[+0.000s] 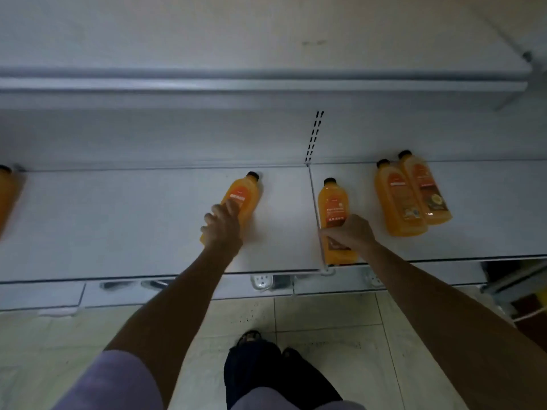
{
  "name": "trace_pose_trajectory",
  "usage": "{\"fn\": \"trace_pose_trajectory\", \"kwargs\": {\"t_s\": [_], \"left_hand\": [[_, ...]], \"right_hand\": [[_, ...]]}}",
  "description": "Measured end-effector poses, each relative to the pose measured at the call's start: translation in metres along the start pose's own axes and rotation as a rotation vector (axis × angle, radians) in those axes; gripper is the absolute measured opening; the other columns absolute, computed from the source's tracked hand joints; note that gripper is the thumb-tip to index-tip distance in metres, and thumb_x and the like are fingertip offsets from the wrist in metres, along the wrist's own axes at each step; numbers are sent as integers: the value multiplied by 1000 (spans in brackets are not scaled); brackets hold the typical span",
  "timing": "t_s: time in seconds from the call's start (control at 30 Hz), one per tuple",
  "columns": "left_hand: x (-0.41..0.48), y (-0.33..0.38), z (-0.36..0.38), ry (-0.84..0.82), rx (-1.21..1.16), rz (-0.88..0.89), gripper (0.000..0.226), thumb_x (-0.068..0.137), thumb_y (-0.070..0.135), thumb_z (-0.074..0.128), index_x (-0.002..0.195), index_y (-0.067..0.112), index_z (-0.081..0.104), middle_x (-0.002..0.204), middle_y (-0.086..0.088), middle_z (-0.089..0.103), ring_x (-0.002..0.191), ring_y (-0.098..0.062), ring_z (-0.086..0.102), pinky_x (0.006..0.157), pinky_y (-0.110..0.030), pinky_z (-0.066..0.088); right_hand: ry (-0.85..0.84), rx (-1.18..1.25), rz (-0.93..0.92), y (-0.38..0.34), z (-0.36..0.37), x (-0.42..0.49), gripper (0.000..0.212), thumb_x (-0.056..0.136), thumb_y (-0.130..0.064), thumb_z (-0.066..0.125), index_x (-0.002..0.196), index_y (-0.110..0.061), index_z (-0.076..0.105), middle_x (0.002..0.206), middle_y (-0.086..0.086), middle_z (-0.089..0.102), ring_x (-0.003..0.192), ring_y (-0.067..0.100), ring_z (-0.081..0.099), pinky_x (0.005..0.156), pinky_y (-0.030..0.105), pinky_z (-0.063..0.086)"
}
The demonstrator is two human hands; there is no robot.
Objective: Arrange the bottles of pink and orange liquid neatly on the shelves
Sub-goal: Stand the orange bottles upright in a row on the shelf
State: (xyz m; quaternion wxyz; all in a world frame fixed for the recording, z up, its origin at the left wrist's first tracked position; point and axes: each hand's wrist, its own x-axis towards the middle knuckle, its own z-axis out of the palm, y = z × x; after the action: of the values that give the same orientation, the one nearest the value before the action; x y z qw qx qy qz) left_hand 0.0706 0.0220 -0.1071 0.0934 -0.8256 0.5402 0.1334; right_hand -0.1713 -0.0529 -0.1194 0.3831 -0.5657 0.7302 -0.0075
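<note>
Nearest us is a lavender sleeve [112,380] with a soft, matte look. Beside it are a dark trouser leg [254,377] and a sandalled foot [250,337] on pale, glossy floor tiles [325,315]. From there our two bare forearms reach forward over the front edge of a smooth white metal shelf [118,220].

Our left hand [220,229] has its fingers curled round the lower body of an orange bottle [241,199], holding it. The bottle is clear plastic, rounded at the shoulder and topped by a black cap. Just above the grip sits an orange-red label with white lettering too blurred to read.

To the right of that grip, just past a thin wire divider [316,208], our right hand [350,235] wraps round a second orange bottle [334,211]. It grips low down and covers the foot of the label. The label is rust-coloured with several lines of pale writing that we cannot make out.

Further right of this grip lie two more orange bottles [398,202], touching side by side, with the same black caps and dark labels. Far left of the left grip, another bottle [6,196] is cut off by the frame.

All the caps point toward the back of the shelf. We cannot tell whether the bottles stand or lie.

Beyond the grips, a slotted upright [314,137] rises against the white back panel. Above it runs the grey edge of an upper shelf [236,81].
</note>
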Motion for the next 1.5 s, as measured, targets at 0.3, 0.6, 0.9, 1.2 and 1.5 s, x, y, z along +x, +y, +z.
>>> {"fn": "trace_pose_trajectory", "kwargs": {"t_s": [0.3,0.6,0.9,1.2,1.5], "left_hand": [[-67,-60,-25,-138,-1364,-515,82,63,46,66,130,6,41,122,-14,54,108,-36,55,87,-44,49],[-124,-212,-40,-99,-1613,-553,66,70,23,73,128,10,43,121,-17,55,102,-35,58,75,-41,54],[-132,-394,-27,-59,-1478,-603,54,75,26,70,121,5,53,111,-17,61,97,-33,60,80,-43,51],[-82,-474,-21,-59,-1322,-573,59,80,36,68,130,9,49,124,-14,58,108,-31,57,92,-43,49],[12,-459,-16,-54,-1014,-307,56,93,38,51,139,11,31,139,-14,43,123,-29,46,95,-32,41]], "right_hand": [[-231,55,-145,-47,-3,-54,58,71,-36,78,115,-13,49,104,6,60,88,21,58,76,30,42],[-372,83,-316,-183,101,-117,59,72,-41,75,118,-10,56,107,9,65,92,22,61,76,29,43],[-445,-45,-407,-282,252,-185,65,71,-37,78,126,-17,48,106,2,56,89,19,54,75,29,41],[-264,-29,-319,-327,329,-193,75,67,-42,81,125,-11,45,115,9,59,98,28,60,78,33,50],[-110,-262,-372,-405,352,-120,86,56,-70,72,119,-13,53,117,14,57,104,32,58,85,41,53]]}}
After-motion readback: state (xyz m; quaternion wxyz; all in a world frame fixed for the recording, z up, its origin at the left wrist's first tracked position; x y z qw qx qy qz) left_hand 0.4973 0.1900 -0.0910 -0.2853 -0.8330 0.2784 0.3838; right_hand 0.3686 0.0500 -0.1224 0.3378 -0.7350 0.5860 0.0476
